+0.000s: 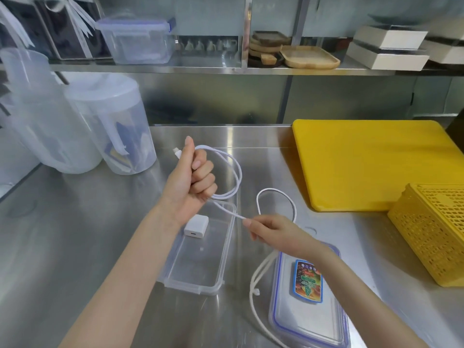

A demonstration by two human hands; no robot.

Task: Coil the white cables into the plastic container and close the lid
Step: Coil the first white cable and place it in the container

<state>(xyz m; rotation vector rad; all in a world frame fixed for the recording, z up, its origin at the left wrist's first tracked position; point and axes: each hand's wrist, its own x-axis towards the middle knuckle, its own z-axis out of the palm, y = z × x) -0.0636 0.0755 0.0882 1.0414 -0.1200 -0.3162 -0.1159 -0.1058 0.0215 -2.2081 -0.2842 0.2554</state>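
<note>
The white cable [232,169] is mid-coiling, looped in the closed left hand [193,179] above the open container [200,252], while the right hand [271,232] at four o'clock pinches its slack, probably feeding the next loop.

One head-worn wide-angle view looks forward and down, close over the steel desk [75,234]. Just beyond the desk's far edge rises a shelf [200,69]. Straight lines bow toward the frame's edges around the desk.
</note>
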